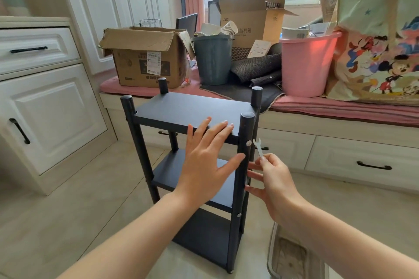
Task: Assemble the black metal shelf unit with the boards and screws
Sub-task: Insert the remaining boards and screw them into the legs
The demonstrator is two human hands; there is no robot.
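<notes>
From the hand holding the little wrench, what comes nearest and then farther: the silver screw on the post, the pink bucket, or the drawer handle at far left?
Measured from the right hand, seen by the head camera:
1. Silver screw, on the shelf's front right post, just above the fingers.
2. Pink bucket, on the window seat behind.
3. Drawer handle, on the white cabinet, far left.

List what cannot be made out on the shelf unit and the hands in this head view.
- Shelf unit feet: three hidden behind the lower boards and arms; only the near right one shows.
- Screw on the near right post: too small to tell how tight it is.
- Wrench handle end: covered by the right hand's pinching fingers.
- Middle board: partly covered by the left hand.
</notes>
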